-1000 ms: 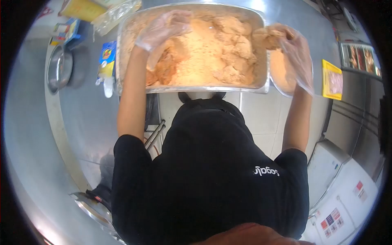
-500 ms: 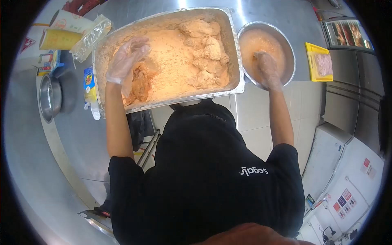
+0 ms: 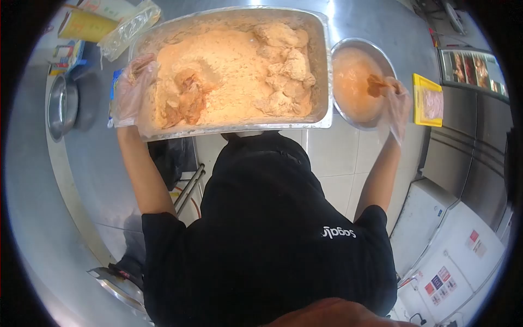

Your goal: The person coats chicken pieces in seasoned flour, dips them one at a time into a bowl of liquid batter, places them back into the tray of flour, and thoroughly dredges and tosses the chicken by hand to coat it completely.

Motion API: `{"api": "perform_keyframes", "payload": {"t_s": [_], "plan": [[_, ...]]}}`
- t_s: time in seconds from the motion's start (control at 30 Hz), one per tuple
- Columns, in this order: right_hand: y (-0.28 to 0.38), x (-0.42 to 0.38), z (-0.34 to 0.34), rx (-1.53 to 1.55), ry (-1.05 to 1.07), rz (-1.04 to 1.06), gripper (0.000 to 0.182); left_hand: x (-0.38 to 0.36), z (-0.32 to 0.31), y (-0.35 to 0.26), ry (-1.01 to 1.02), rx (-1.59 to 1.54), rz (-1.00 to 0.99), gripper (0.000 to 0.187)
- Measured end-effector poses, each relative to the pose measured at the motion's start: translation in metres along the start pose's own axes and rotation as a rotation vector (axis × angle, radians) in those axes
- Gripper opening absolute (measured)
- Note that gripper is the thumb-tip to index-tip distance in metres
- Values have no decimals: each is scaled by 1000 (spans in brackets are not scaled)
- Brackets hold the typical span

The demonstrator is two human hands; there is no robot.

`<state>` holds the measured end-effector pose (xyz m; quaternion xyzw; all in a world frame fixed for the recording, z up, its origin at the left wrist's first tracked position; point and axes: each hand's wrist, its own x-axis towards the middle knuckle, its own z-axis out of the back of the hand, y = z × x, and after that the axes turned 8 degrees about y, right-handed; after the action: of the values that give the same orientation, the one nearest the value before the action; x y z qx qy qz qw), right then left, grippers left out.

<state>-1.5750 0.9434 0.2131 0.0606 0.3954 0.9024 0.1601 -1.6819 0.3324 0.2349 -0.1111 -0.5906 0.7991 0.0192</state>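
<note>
A large metal tray [image 3: 239, 129] holds orange-tinted flour [image 3: 229, 65]. Dark, wet chicken pieces [image 3: 188, 101] lie in its left part, and flour-coated chicken [image 3: 286, 71] is heaped along the right. My left hand [image 3: 135, 90], in a clear plastic glove dusted with flour, is curled over the tray's left rim. To the right of the tray stands a round metal bowl [image 3: 336, 98] of orange liquid. At that bowl's right edge my gloved right hand [image 3: 399, 101] pinches a reddish-brown chicken piece [image 3: 377, 86] above the liquid.
A yellow tray [image 3: 418, 101] with pale packaged meat sits right of the bowl. At the left are a clear plastic bag [image 3: 128, 35], a yellow container [image 3: 84, 26] and an empty metal bowl [image 3: 62, 106]. A display fridge [image 3: 468, 68] stands far right.
My right hand has lifted out of the bowl's liquid, moving right with a chicken piece. My left hand has left the dark chicken and moved left to the tray's rim. The view has turned slightly.
</note>
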Motion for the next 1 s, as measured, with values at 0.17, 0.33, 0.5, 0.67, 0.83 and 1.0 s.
{"api": "perform_keyframes", "payload": {"t_s": [0.17, 0.33, 0.5, 0.67, 0.83, 1.0], "plan": [[99, -15, -2, -5, 156, -10, 22, -37, 17, 29, -162, 172, 32, 27], [210, -26, -80, 79, 430, 101, 25, -60, 19, 89, -317, 197, -88, 22], [313, -57, -183, 200, 700, 261, 23, -62, 6, 109, -568, 318, -196, 17], [314, -63, -295, -121, 834, 373, 19, -63, -3, 108, -779, 318, -284, 11], [288, -45, -300, -203, 892, 352, 18, -66, -7, 98, -756, 385, -135, 12], [246, 14, -207, -160, 531, 241, 22, -58, -4, 110, -689, 491, -85, 15]]}}
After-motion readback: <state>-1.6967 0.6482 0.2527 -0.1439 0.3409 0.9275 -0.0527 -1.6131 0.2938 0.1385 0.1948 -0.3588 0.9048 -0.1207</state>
